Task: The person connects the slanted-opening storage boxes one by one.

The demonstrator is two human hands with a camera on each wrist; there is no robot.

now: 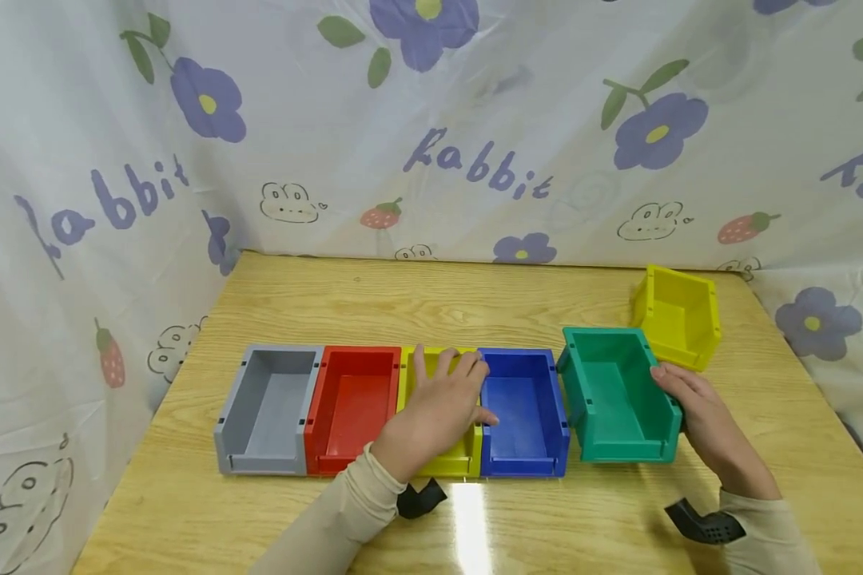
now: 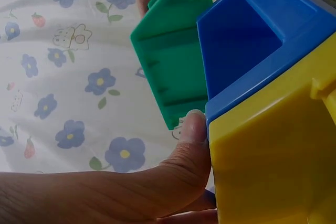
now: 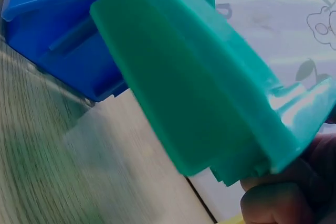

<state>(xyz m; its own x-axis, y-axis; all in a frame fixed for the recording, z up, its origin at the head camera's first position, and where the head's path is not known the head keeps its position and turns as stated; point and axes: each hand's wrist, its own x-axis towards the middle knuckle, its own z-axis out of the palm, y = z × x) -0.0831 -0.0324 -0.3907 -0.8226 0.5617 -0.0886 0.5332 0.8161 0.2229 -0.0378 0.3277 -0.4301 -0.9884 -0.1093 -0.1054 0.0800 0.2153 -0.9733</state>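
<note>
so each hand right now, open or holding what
Left hand: open, over the nearer yellow storage bin.
Right hand: holding the green storage bin by its side wall.

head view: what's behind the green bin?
Wooden tabletop and, back right, a yellow bin. The green bin covers the yellow bin's lower left part and some table; anything there is hidden.
</note>
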